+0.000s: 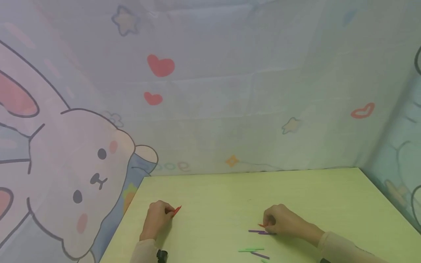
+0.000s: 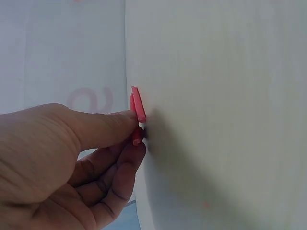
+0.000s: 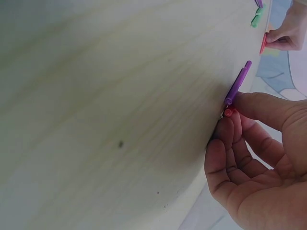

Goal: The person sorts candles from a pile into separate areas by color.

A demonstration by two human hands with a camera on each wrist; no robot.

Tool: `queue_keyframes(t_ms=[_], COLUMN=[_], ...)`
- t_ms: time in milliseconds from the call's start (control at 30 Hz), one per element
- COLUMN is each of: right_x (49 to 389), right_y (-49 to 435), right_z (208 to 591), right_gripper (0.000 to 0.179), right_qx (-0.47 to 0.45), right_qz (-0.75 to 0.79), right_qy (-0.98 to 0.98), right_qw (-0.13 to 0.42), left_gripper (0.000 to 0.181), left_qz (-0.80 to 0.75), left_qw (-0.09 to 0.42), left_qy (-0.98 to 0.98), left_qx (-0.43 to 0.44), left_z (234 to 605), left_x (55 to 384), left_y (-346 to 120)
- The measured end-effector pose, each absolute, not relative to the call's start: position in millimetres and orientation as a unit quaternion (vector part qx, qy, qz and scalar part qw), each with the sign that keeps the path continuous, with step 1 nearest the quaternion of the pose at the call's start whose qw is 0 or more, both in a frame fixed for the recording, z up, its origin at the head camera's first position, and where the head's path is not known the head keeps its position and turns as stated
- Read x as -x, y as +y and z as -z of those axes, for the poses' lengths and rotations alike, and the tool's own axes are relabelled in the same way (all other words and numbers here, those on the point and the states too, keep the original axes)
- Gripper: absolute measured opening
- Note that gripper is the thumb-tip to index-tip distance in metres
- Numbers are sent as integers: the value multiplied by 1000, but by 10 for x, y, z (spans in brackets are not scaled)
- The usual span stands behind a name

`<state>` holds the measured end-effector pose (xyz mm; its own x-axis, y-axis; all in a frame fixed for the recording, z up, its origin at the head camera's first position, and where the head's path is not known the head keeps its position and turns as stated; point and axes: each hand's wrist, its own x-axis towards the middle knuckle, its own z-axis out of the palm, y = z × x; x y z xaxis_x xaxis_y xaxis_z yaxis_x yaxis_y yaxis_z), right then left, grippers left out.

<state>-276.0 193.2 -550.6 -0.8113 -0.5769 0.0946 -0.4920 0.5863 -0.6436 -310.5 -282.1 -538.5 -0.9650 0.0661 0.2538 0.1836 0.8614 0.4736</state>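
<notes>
At the left of the table my left hand (image 1: 158, 217) pinches a few short red sticks (image 2: 138, 103) between thumb and fingers, close over the surface. They lie nearly side by side, their tips pointing away from the hand. Toward the right, my right hand (image 1: 286, 221) pinches another red stick (image 3: 228, 113) by thumb and fingertips, low at the tabletop. Its end pokes out past the fingers in the head view. Right beside those fingertips lie purple sticks (image 1: 254, 231), partly overlapping each other; the hand covers one end of them.
Nearer the front edge lie green sticks (image 1: 251, 250), with one purple stick (image 1: 261, 255) slanting away from them and another green stick (image 1: 264, 261) cut off by the frame. The pale yellow table (image 1: 210, 197) backs onto a printed cloth (image 1: 230, 109) with a rabbit.
</notes>
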Motion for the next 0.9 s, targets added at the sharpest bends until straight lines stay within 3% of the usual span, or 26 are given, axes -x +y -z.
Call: queue_keyframes(t_ms=[900], right_x=[2729], right_y=[1913], right_z=[5459], right_gripper=[13], right_qx=[302], right_qz=[340], right_qy=[888], right_qw=[62], left_gripper=[10], left_qz=[248], left_qw=[138], left_qy=[-956], left_qx=[77], left_z=[5422], left_x=[3091], left_y=[-2826])
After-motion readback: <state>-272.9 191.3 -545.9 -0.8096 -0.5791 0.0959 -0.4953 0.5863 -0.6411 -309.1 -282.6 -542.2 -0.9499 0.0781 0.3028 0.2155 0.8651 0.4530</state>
